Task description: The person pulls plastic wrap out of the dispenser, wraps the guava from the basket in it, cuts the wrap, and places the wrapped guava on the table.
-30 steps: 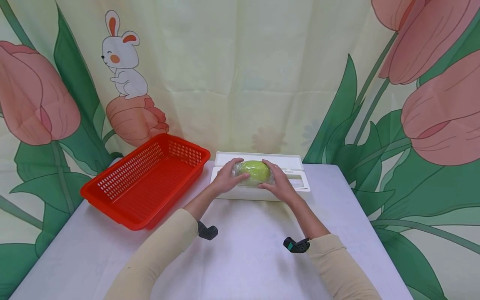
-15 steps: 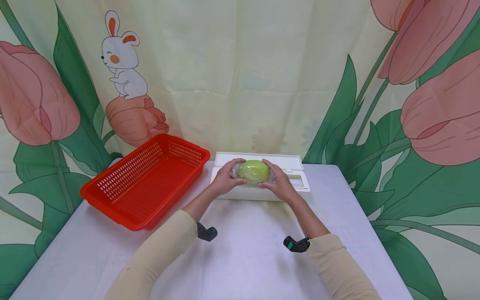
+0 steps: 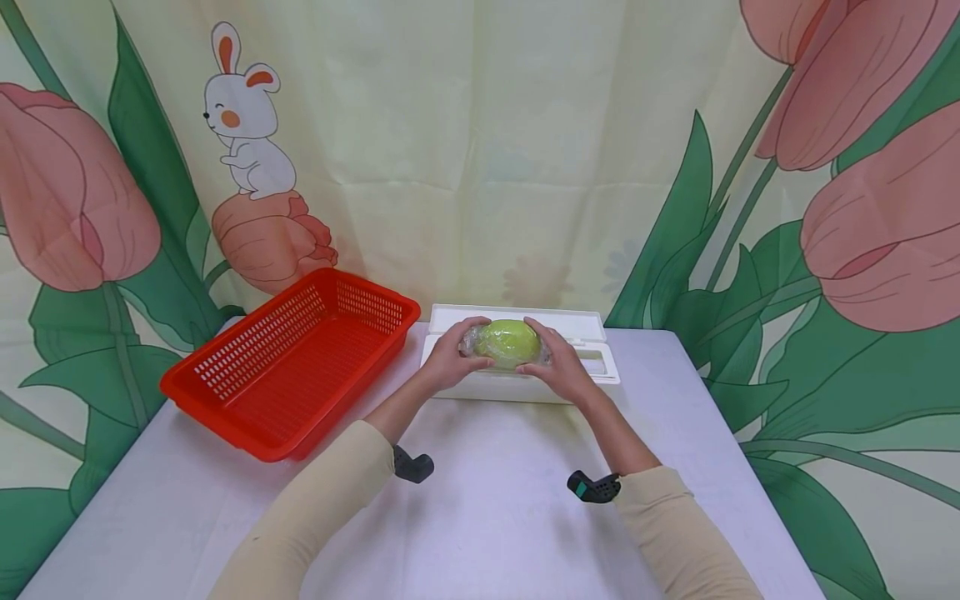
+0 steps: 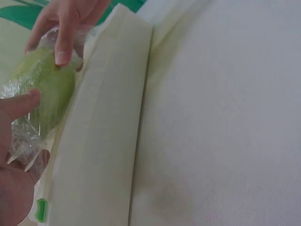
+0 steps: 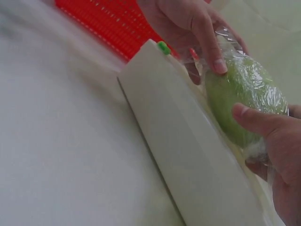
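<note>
A smooth green oval fruit (image 3: 508, 343), perhaps a mango, is wrapped in clear cling film that bunches at both ends. My left hand (image 3: 452, 358) grips its left end, the thumb lying along the near side. At the other end my right hand (image 3: 558, 362) holds it, its thumb pressing on the film too. Both wrist views show the film (image 5: 256, 75) shiny and creased over the fruit. Just beneath the fruit stands a long white box (image 3: 517, 387) with its lid (image 3: 528, 317) raised at the back. The hands and fruit hide much of the box's inside.
A red slotted plastic basket (image 3: 300, 442) stands to the left of the box. A white cloth covers the table (image 3: 495, 508). Behind it hangs a curtain (image 3: 547, 167) printed with tulips and a rabbit. Green clips or sliders (image 5: 163, 47) show at the box's end.
The left fingers and thumb have shifted slightly on the wrapped fruit, and the film is gathered closer at its ends. Box and basket have stayed put.
</note>
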A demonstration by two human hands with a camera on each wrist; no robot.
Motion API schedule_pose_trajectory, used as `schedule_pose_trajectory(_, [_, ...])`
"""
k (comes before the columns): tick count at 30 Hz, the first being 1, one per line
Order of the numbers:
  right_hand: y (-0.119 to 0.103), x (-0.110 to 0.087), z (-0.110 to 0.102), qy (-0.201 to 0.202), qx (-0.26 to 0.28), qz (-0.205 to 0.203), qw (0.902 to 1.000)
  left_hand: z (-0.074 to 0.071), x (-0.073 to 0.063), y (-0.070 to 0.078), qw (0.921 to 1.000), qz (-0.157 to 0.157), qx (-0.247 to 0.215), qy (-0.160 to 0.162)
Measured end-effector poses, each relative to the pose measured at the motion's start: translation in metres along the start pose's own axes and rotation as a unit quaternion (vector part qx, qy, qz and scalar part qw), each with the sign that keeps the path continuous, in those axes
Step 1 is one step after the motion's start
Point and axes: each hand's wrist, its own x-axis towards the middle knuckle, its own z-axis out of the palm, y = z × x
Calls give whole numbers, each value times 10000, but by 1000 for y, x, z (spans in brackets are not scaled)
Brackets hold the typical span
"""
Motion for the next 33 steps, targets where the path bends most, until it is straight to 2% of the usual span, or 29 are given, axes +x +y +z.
schedule_pose_trajectory(8, [-3, 1, -2, -30, 30, 15, 10000, -1, 0, 0, 10000, -8, -25, 34])
schedule_pose_trajectory(21, [-8, -1, -7, -36, 39, 62, 10000, -1, 2, -1, 9998, 202, 46, 60])
schedule_pose_trajectory(33, [-10, 4, -10, 14, 92, -53, 9999, -4, 4, 2, 9996, 228, 54, 129])
